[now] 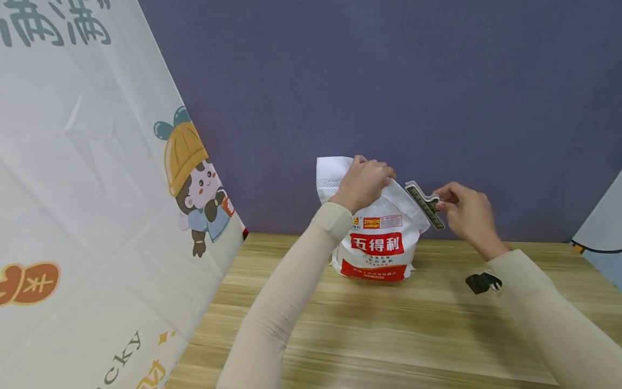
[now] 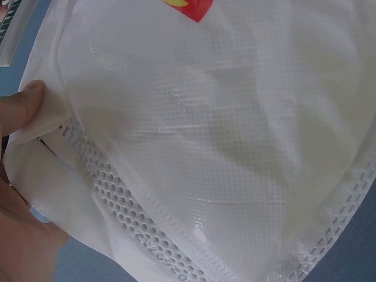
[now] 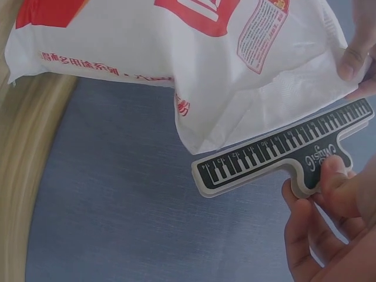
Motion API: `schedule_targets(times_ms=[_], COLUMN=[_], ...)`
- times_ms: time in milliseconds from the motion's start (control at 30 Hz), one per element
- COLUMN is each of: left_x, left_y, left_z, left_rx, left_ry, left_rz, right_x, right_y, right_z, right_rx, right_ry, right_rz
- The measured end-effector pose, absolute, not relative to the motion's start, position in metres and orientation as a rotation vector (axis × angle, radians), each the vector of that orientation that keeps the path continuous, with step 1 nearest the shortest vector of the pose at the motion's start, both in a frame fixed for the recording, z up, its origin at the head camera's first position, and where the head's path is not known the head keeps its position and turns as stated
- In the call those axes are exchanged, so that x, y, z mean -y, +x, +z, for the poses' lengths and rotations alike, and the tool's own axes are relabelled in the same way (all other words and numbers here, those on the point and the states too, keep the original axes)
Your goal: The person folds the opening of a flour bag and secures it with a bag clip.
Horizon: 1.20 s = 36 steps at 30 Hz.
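Note:
A white flour bag (image 1: 379,216) with red labels stands upright on the table against the back panel. My left hand (image 1: 364,181) holds its top edge, and the thumb (image 2: 23,108) presses the folded plastic in the left wrist view. In my right hand (image 1: 468,213) is a long clip (image 3: 282,144) with a ruler and piano-key pattern, gripped by its handle between thumb and fingers. The clip lies along the bag's slanted right edge. Whether its jaws have the plastic between them cannot be told. One top corner of the bag sticks up left of my left hand.
The wood-grain table (image 1: 389,335) extends in front of the bag. A dark blue panel (image 1: 389,81) rises behind it. A white printed sheet (image 1: 97,162) hangs at the left. A small black device (image 1: 483,282) sits by my right cuff.

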<state>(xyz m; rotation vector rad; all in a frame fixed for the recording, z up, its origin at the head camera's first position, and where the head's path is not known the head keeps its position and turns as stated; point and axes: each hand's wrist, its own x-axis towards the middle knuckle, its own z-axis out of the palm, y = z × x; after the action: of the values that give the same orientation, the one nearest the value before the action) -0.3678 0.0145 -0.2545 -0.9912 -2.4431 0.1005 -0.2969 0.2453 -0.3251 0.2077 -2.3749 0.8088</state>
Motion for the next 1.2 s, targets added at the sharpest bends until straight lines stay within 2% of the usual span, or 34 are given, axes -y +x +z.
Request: schedule_targets(times_ms=[1200], left_x=[-0.015], left_y=[-0.367], left_z=[-0.256], left_rx=[2.402], left_ry=[-0.979], left_rz=[0.089], right_x=[-0.241], right_y=[-0.317], right_z=[-0.317], right_rx=[2.434], right_ry=[0.235], right_rz=[0.792])
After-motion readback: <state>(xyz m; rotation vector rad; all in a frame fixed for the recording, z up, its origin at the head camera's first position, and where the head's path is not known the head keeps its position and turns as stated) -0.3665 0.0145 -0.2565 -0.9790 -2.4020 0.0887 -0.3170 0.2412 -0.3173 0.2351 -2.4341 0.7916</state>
